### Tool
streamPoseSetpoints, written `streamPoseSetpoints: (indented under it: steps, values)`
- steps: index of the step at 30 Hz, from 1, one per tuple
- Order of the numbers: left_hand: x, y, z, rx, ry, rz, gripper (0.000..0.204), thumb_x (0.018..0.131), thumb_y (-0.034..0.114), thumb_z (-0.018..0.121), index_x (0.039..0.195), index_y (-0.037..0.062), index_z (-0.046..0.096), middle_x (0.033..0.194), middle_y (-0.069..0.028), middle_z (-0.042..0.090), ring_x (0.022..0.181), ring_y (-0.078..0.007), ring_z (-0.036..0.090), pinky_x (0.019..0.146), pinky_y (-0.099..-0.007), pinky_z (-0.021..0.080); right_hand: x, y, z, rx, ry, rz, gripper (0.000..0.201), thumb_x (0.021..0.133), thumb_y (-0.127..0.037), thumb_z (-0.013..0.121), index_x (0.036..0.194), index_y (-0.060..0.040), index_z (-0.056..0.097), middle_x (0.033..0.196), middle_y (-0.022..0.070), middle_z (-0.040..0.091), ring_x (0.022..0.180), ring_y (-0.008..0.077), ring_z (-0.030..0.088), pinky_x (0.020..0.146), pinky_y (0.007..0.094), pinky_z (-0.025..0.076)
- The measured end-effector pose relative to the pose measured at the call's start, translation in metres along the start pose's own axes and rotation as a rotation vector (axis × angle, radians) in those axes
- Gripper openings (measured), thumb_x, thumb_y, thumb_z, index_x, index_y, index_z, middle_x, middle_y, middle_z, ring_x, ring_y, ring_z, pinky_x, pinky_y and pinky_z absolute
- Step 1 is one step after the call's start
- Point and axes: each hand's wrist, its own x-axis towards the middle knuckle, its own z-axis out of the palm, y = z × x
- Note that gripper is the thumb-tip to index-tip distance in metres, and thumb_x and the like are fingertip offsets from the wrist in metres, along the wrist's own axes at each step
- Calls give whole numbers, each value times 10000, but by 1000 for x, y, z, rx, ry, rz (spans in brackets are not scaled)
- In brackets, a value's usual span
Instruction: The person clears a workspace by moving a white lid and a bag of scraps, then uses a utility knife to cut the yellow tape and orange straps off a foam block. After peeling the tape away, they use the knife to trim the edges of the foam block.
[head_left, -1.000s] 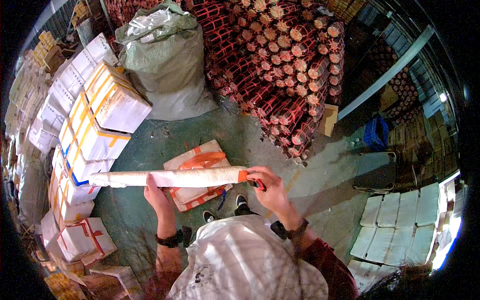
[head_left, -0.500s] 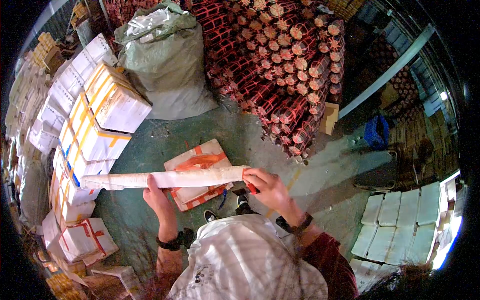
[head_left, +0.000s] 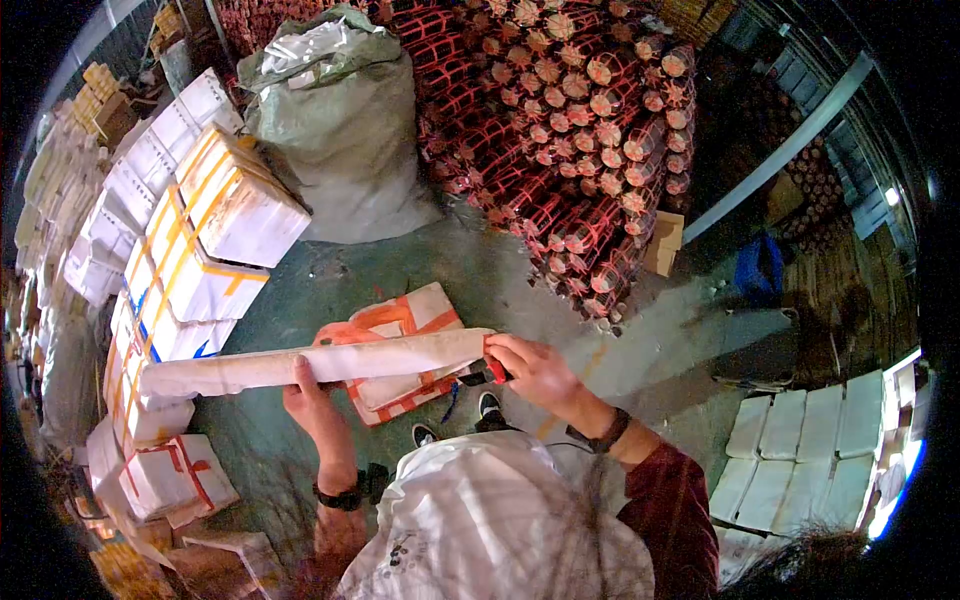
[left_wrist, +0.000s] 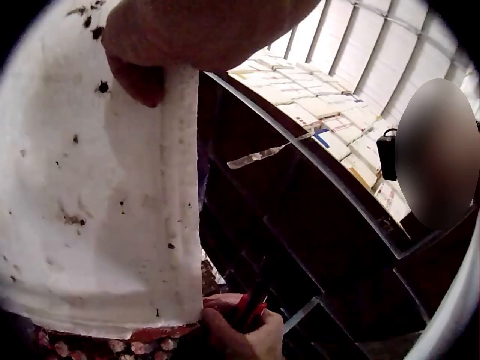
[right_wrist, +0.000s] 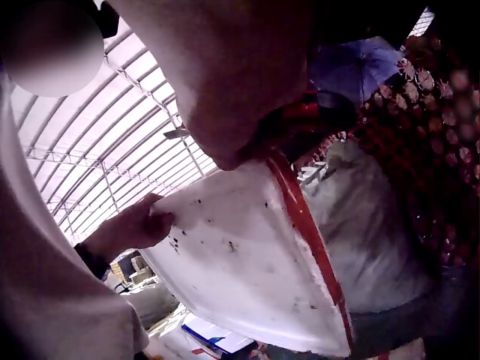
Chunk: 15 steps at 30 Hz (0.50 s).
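In the head view a white foam lid (head_left: 330, 362) is held level across the body, its left end slightly lower. My left hand (head_left: 318, 410) holds its near side, with the thumb over the edge. At the lid's right end, my right hand (head_left: 540, 380) grips a small red-and-black tool (head_left: 497, 370) with its fingers right at the edge. The right wrist view shows red tape (right_wrist: 307, 225) along that end and dark specks on the lid's white face (right_wrist: 232, 262). Below, on the floor, lies a white foam box (head_left: 435, 305) with orange tape and loose orange film (head_left: 345, 331).
Stacked foam boxes (head_left: 210, 290) stand along the left. A large pale sack (head_left: 345, 150) is ahead, beside a pile of red net bags (head_left: 570, 150). Rows of white boxes (head_left: 790, 430) sit at the right, with a blue basket (head_left: 758, 268) farther back.
The lid has shifted left and its left end has dipped. My right hand has moved slightly with the tool at the taped end. The orange film below now shows farther left.
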Motion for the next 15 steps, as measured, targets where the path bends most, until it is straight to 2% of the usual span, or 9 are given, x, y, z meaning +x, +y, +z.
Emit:
streamPoseSetpoints:
  steps: [9, 12, 15]
  values:
    - [1, 4, -2, 72, -37, -2, 430, 981, 380, 587, 1001, -49, 579, 854, -128, 666, 660, -192, 654, 528, -301, 537, 2, 3, 16, -86, -39, 9, 180, 863, -104, 549, 995, 18, 552, 1053, 131, 574, 813, 322, 653, 648, 408, 562]
    - [-1, 3, 1, 92, -9, 25, 435, 980, 373, 590, 1028, -59, 585, 871, -134, 672, 681, -205, 666, 533, -308, 552, 1, 9, 24, -107, 23, 0, 155, 894, -95, 523, 996, 21, 534, 1052, 141, 562, 790, 327, 652, 634, 422, 558]
    - [-4, 6, 3, 108, -12, 42, 444, 978, 366, 593, 1053, -72, 587, 877, -143, 674, 686, -222, 673, 529, -314, 559, 6, 5, 22, -78, 9, 119, 198, 884, -96, 573, 1039, 16, 526, 1010, 147, 583, 774, 336, 653, 651, 430, 561]
